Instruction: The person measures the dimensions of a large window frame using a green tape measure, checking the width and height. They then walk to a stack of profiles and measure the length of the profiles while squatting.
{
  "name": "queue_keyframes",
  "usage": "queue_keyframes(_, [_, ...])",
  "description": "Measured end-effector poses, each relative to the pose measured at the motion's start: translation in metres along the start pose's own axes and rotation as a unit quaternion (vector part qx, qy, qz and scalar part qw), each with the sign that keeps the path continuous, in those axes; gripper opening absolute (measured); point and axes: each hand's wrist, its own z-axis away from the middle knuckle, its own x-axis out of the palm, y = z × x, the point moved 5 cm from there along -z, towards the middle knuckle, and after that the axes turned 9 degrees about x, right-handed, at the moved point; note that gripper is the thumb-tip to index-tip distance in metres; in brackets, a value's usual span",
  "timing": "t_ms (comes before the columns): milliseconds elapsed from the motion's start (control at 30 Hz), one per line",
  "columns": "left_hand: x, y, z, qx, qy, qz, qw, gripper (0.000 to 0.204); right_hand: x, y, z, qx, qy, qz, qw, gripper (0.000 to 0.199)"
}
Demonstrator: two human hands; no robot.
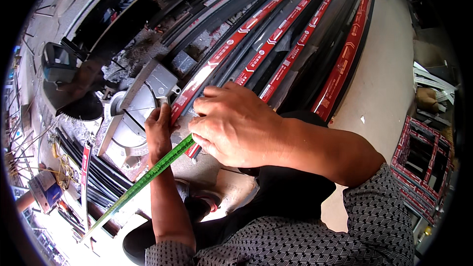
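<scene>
My right hand [236, 125] is closed over the green tape measure [148, 176]. Its blade slants from under my fingers down to the lower left, crossing above my left forearm. The case, if it is in my hand, is hidden. My left hand [158, 129] is closed at the near end of a long bar with red film [217, 58], its thumb and fingertips against the edge. More red-filmed bars [290, 60] run away from me beyond my right hand, their near ends partly covered by it.
A miter saw with a round silver base [130, 123] and toothed blade [84, 111] stands to the left. Several dark strips [98, 167] lie below it, near a blue-and-white container [45, 189]. Red-filmed frames [422, 160] lie at the far right. A pale floor [389, 64] borders the bars.
</scene>
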Motion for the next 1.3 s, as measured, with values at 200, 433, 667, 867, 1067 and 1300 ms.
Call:
queue_keyframes(200, [-0.057, 0.057, 0.055, 0.071, 0.063, -0.110, 0.989, 0.040, 0.002, -0.003, -0.005, 0.007, -0.011, 0.009, 1.000, 0.013])
queue_keyframes(433, [-0.116, 0.094, 0.121, 0.155, 0.087, -0.091, 0.980, 0.036, 0.002, -0.010, -0.010, 0.002, 0.005, -0.017, 1.000, 0.018])
queue_keyframes(667, [-0.178, 0.143, 0.200, 0.215, 0.171, -0.078, 0.958, 0.022, 0.002, -0.018, -0.017, 0.010, -0.002, -0.043, 0.999, 0.021])
queue_keyframes(867, [-0.235, 0.173, 0.255, 0.249, 0.241, -0.077, 0.935, 0.023, 0.004, -0.013, -0.023, 0.066, -0.039, -0.068, 0.995, 0.028])
queue_keyframes(1067, [-0.290, 0.207, 0.299, 0.316, 0.248, -0.075, 0.913, 0.023, 0.002, -0.018, -0.023, 0.097, -0.024, -0.105, 0.989, 0.028])
queue_keyframes(1300, [-0.333, 0.213, 0.313, 0.359, 0.332, 0.029, 0.872, 0.021, 0.010, -0.029, -0.030, 0.111, -0.046, -0.096, 0.988, 0.028])
